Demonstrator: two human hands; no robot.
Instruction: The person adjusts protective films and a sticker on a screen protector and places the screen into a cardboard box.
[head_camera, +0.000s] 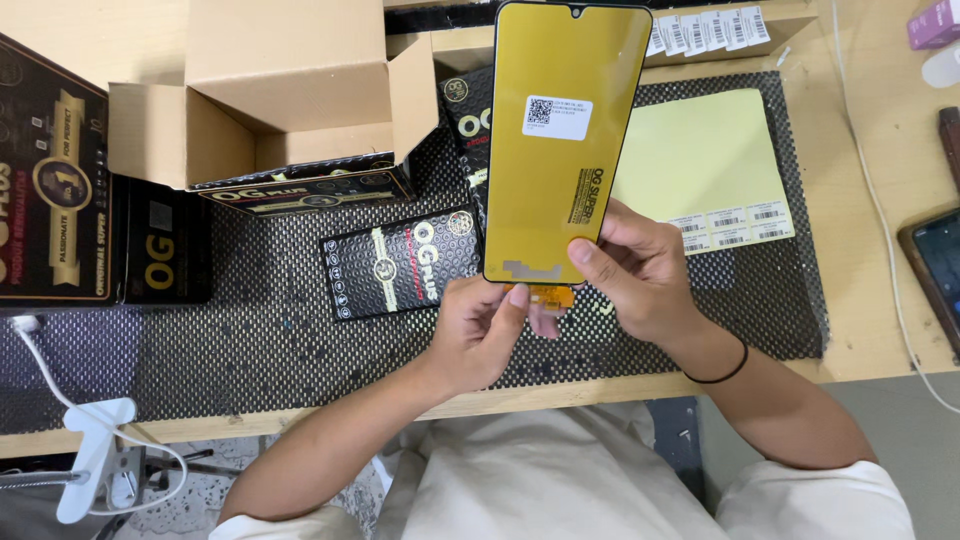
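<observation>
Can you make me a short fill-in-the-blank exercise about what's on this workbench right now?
1. Both hands hold a phone display panel whose back is covered in film of the colour ____.
2. The right hand wears a thin black ____ at the wrist.
3. The open box behind the mat is made of ____.
4. The left hand grips the panel at its ____ edge.

Missing words: yellow; band; cardboard; bottom
</observation>
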